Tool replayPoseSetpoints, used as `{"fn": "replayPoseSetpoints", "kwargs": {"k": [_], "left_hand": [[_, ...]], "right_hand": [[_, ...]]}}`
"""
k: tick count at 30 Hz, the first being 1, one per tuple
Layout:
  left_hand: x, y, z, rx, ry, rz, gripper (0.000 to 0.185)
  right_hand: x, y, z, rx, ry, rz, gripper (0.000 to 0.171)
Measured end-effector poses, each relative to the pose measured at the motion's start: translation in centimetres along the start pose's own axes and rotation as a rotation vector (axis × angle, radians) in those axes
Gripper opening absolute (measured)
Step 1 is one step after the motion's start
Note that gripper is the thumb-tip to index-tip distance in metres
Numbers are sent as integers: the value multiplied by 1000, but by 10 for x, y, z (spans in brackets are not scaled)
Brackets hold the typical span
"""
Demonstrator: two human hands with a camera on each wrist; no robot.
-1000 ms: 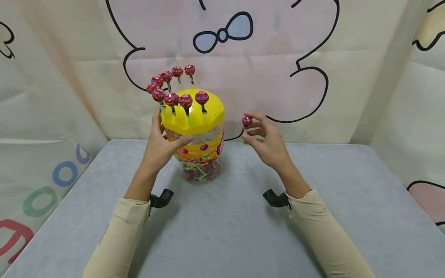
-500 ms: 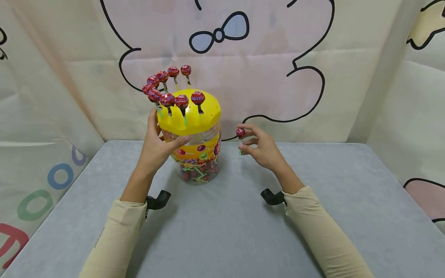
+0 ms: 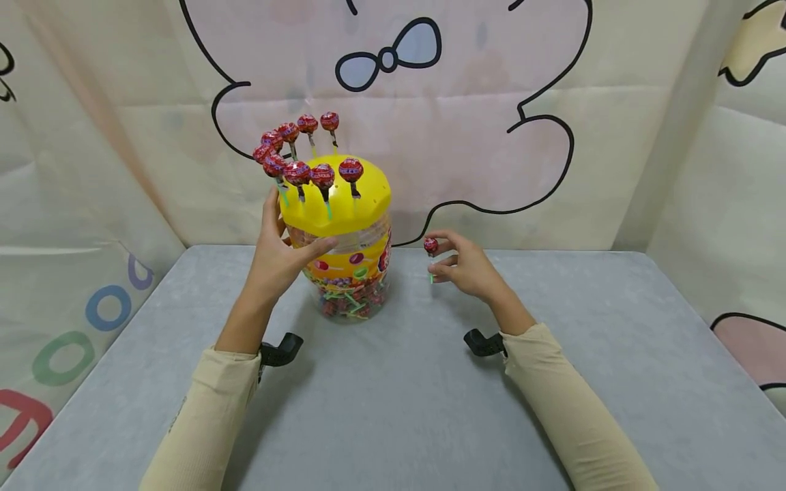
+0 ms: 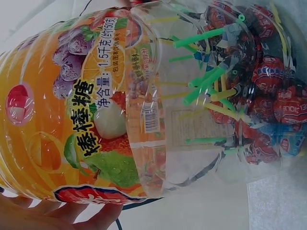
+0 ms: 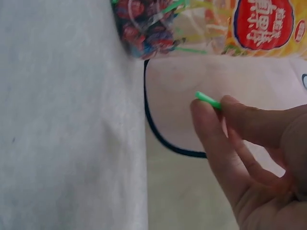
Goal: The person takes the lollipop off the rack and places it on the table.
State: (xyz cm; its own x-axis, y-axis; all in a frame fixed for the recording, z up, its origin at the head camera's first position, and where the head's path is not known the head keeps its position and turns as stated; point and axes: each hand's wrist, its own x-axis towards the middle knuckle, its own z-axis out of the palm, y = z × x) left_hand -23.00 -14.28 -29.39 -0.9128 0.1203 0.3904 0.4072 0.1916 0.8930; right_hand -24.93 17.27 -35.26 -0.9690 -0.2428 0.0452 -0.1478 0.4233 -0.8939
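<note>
Right hand (image 3: pixel 467 269) sits lower now, lollipop (image 3: pixel 431 246) pinched, so probably no planting yet; left hand (image 3: pixel 278 264) grips the candy jar (image 3: pixel 356 269) left of that pinch.

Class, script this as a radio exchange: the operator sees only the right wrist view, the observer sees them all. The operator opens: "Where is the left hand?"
Observer: The left hand grips the jar by its side, with the thumb across the front.
Operator: My view cuts off the top of the jar. What is up there?
Observer: A yellow lid, with nine red-wrapped lollipops standing up from it.
Operator: I see the right hand pinching a green stick. What does it carry?
Observer: A round, red-wrapped candy, at its upper end.
</note>
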Motion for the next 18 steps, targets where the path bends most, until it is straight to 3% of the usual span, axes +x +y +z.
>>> {"fn": "replayPoseSetpoints", "kwargs": {"k": [6, 13, 18], "left_hand": [[1, 1, 1, -14, -6, -3, 101], [1, 1, 0, -11, -2, 2, 101], [1, 0, 1, -11, -3, -2, 101]], "right_hand": [[2, 10, -3, -46, -76, 86, 61], [5, 20, -1, -280, -121, 70, 51], [5, 25, 1, -387, -133, 65, 51]]}}
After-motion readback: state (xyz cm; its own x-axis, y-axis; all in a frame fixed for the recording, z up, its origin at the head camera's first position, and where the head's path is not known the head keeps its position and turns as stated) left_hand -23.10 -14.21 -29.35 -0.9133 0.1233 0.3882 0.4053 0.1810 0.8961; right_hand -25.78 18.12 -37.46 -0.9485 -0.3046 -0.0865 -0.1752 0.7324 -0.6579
